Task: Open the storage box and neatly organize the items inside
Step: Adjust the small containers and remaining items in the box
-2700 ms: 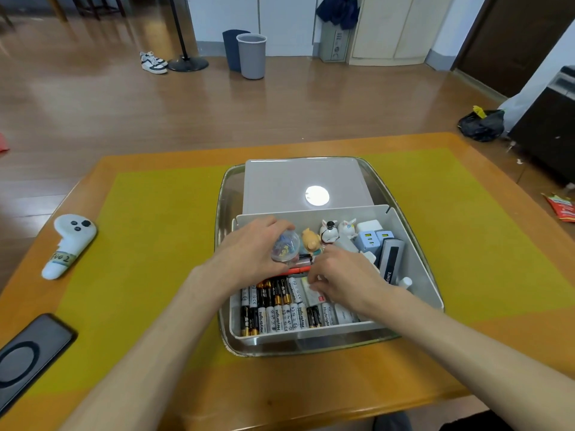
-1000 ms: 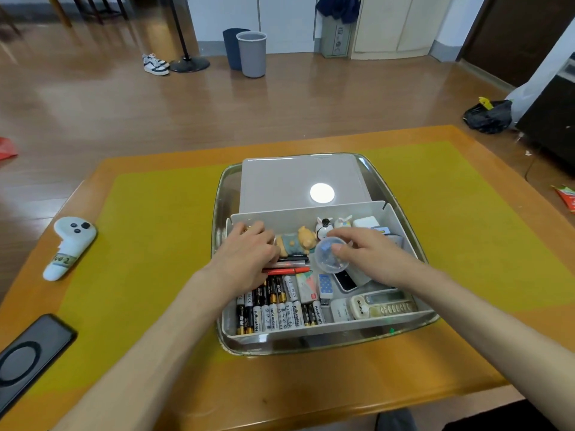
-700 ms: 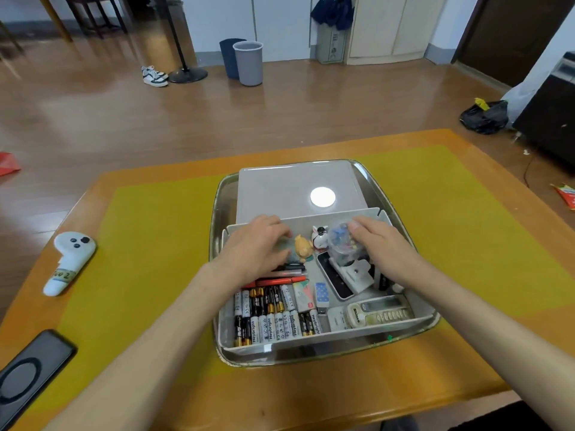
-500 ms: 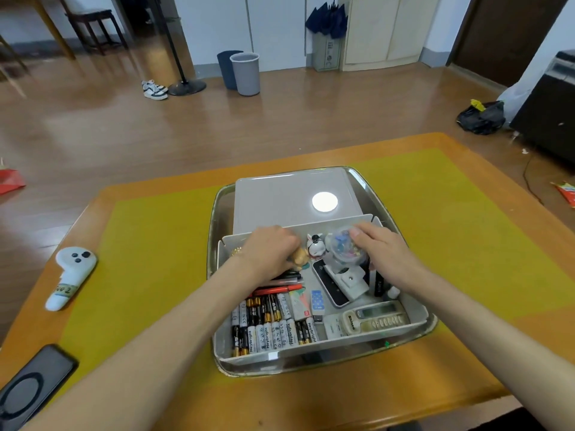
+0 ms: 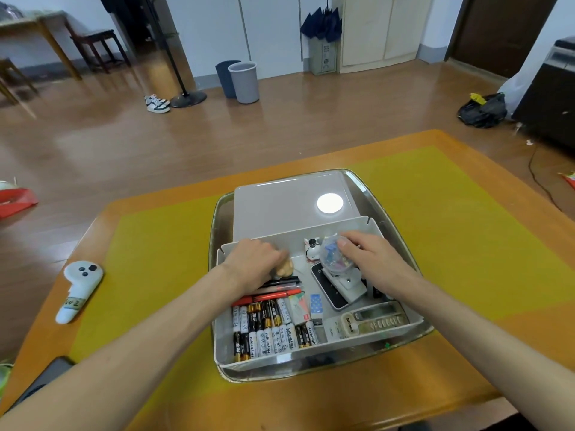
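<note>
Table (image 5: 466, 213) with yellow mat carries metal tray (image 5: 401, 343); storage box (image 5: 280, 203) sits inside, its drawer (image 5: 357, 345) pulled toward me. My left hand (image 5: 253, 264) curls over orange figure (image 5: 285, 268), I think gripping it. My right hand (image 5: 373, 259) holds clear capsule ball (image 5: 333, 256) at far right. Batteries (image 5: 270, 329) lie in rows, front left.

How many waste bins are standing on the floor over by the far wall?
2: a light grey waste bin in front, and a dark blue waste bin touching it behind-left, partly hidden.
</note>
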